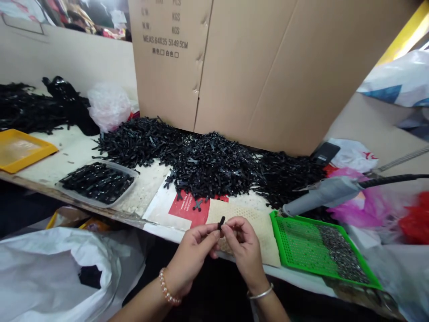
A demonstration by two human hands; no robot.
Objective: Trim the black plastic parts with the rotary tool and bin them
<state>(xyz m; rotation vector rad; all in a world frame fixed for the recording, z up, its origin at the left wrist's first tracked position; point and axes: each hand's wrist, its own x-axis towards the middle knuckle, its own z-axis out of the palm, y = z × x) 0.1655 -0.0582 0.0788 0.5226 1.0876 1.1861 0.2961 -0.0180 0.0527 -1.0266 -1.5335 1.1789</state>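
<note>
My left hand [194, 255] and my right hand [243, 248] meet at the table's near edge, both pinched on one small black plastic piece [221, 222] that sticks up between the fingertips. Just beyond them lies a cream perforated mat [258, 223]. A big heap of the same black plastic pieces [208, 163] covers the table behind it. To the right of my right hand sits a green perforated tray [301, 243] holding several small grey metal bits.
A clear tub of black pieces [98, 181] and a yellow tray [20, 150] stand at the left. A grey electric hand tool [321, 194] lies above the green tray. A large cardboard box [261, 67] walls the back. A white sack [56, 268] sits below left.
</note>
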